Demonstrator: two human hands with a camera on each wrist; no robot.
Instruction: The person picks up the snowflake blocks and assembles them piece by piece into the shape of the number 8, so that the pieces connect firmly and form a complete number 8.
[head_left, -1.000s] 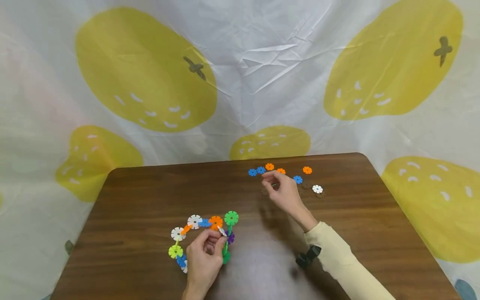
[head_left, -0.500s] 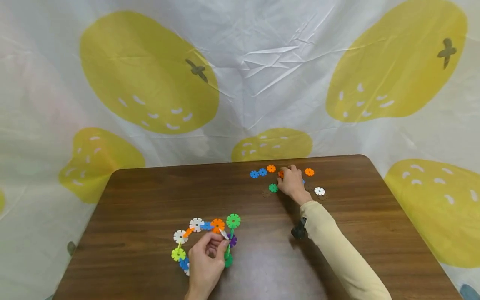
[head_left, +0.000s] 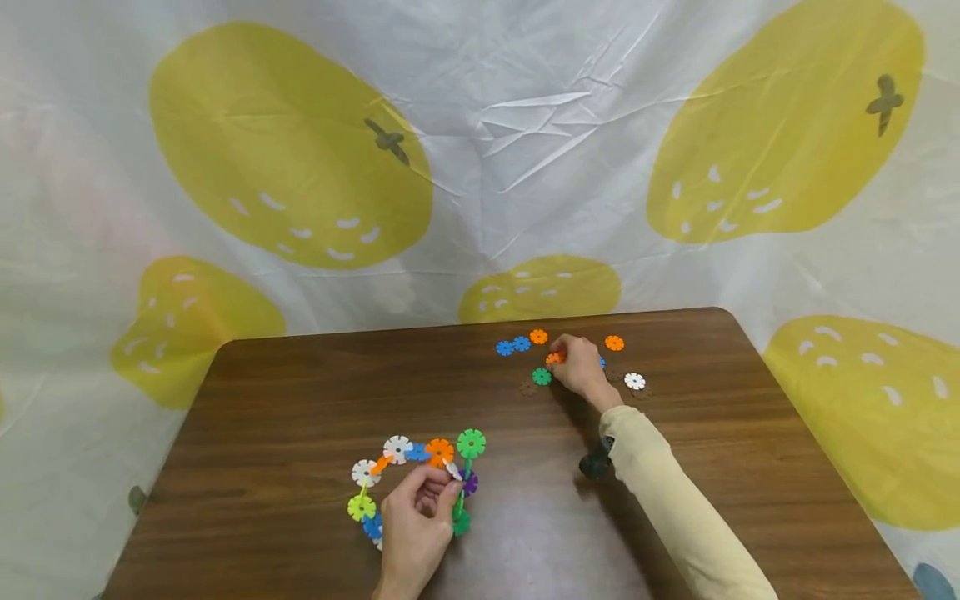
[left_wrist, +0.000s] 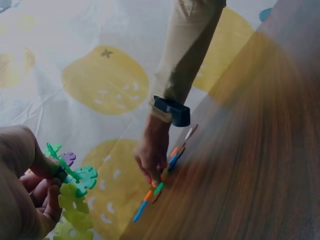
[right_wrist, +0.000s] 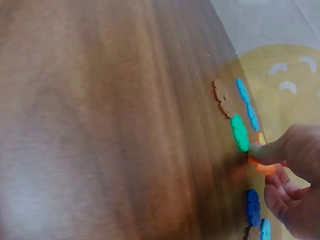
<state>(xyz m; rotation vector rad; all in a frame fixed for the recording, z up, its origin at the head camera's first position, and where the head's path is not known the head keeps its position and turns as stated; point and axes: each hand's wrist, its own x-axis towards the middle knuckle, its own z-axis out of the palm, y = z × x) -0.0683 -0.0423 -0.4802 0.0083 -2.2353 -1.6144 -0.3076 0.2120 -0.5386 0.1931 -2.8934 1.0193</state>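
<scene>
My left hand pinches a curved chain of slotted plastic flower discs near the front of the table. White, orange, blue, yellow, green and purple discs are joined edge to edge in it, and part of the chain is behind the hand. At the far side, my right hand holds a loose orange disc between thumb and fingers. Just beside the thumb lies a green disc. A blue disc is partly covered by the right hand.
Loose discs lie along the far part of the brown wooden table: two blue discs, an orange disc, another orange disc, a white disc and a brown disc. Behind the table hangs a fruit-print curtain.
My right hand has come down among the loose discs and taken an orange one, drawing it slightly nearer. The green disc, unseen at first, shows now. My left hand keeps its hold, shifting slightly.
</scene>
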